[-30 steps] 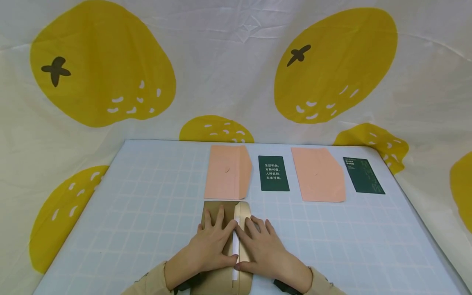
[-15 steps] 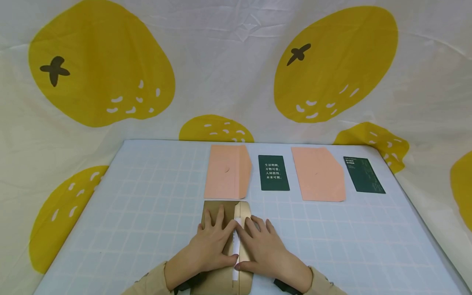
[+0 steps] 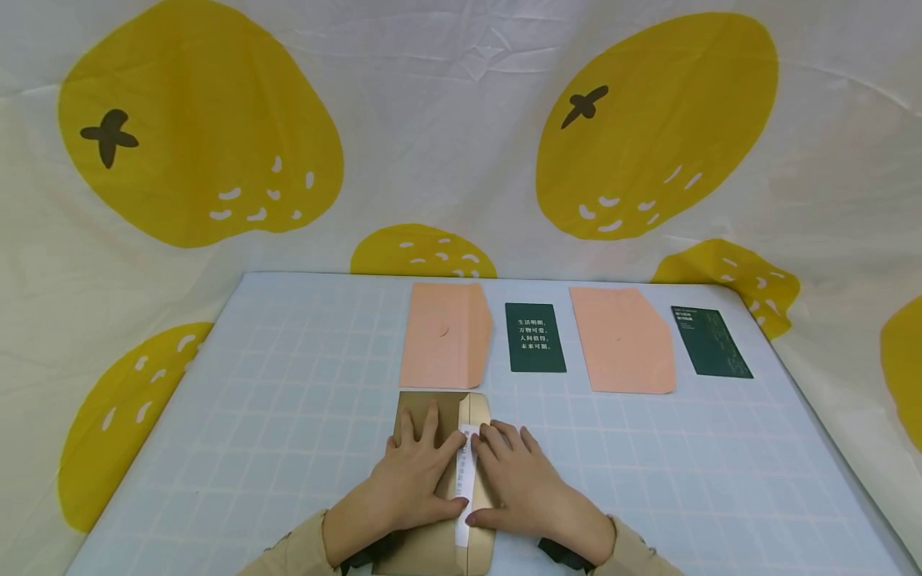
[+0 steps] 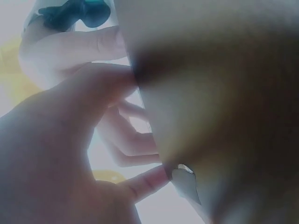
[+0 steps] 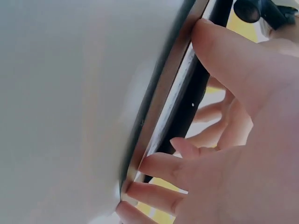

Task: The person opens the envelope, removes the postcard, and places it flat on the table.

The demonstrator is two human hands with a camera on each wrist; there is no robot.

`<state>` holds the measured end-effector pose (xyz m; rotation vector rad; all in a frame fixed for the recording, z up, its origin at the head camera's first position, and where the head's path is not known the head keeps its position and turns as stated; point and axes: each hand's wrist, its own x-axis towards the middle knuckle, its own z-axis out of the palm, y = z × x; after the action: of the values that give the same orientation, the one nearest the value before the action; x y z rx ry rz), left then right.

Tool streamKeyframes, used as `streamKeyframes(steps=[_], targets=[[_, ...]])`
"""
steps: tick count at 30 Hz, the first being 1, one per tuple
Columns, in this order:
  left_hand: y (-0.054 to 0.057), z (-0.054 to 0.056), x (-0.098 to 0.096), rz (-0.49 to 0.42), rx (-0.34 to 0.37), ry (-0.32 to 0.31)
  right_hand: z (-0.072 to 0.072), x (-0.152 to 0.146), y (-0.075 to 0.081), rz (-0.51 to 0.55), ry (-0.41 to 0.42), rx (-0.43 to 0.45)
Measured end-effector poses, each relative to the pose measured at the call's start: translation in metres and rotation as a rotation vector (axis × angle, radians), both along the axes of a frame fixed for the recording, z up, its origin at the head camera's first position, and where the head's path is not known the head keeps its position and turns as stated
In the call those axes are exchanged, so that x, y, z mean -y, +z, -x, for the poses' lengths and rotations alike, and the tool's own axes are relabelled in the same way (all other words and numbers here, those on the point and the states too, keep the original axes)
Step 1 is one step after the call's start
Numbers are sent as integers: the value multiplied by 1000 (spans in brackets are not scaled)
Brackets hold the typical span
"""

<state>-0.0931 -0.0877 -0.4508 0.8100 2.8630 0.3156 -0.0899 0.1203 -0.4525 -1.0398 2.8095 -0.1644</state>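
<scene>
A brown paper envelope (image 3: 426, 552) lies lengthwise at the table's near side, its flap (image 3: 479, 410) on the right. Along the flap's fold runs a white strip (image 3: 465, 480) with small printing. My left hand (image 3: 412, 484) rests spread over the envelope's body, with index fingertip and thumb at the strip's left edge. Across from it, my right hand (image 3: 524, 490) presses the flap with extended fingers, its index fingertip and thumb by the strip's right edge. In the right wrist view the fingertips (image 5: 154, 164) touch the brown flap beside the strip.
Beyond the envelope lie a pink envelope (image 3: 435, 344), a dark green card (image 3: 535, 352) with white writing, a second pink envelope (image 3: 623, 352) and another green card (image 3: 713, 344). A pale blue gridded cloth covers the table (image 3: 288, 416). Behind hangs a patterned curtain (image 3: 446, 160).
My right hand has shifted slightly right, and its index fingertip has parted from the left one. More of the white strip and its printing shows. The left hand has hardly moved.
</scene>
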Motion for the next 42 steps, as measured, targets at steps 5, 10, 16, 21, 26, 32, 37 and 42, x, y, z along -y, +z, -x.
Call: streamKeyframes(steps=[5, 10, 16, 21, 26, 32, 37, 42], targets=[[1, 0, 0, 5, 10, -3, -1, 0, -1, 14, -4, -2], [1, 0, 1, 9, 16, -6, -3, 2, -6, 16, -24, -7], [0, 0, 1, 10, 11, -8, -4, 3, -10, 14, -63, 21], [0, 0, 1, 8, 1, -3, -1, 0, -7, 21, -67, 53], [0, 0, 0, 14, -3, -6, 3, -6, 3, 20, -57, 112], [1, -1, 1, 23, -13, -10, 5, -9, 9, 58, -83, 220], [0, -2, 0, 50, -23, -7, 8, -10, 10, 63, -92, 267], [-2, -1, -2, 84, -30, -4, 10, -11, 12, 66, -103, 291]])
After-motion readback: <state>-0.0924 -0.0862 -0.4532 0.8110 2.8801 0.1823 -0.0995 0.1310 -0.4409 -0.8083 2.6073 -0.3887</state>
